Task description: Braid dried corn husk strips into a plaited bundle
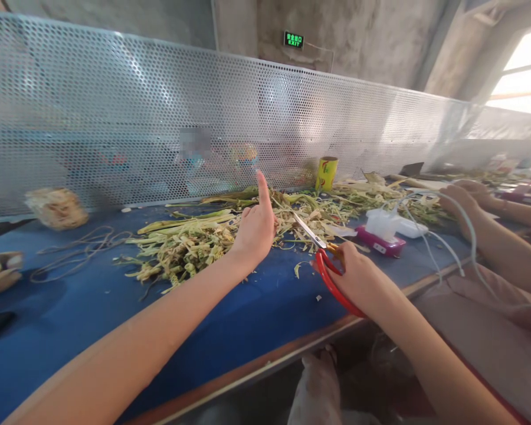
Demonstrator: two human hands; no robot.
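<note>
My right hand (358, 277) is closed around a pair of scissors (310, 232) with red handles and silver blades. The blades point up and left, toward my left hand (254, 233), and reach over pale strips of plant. With its index finger stretched upward, my left hand hovers above the blue table; its other fingers are curled in. Whatever those curled fingers hold, if anything, is hidden. A heap of dry yellow-green plant strips (194, 248) lies on the table behind and left of this hand.
A perforated metal screen (137, 118) lines the table's far side. A yellow can (326, 174) stands by it. Right are a purple-based device (383, 242) with white tubing and another person's arms (500, 236). Left lie a string (88, 251) and a wrapped bundle (57, 208).
</note>
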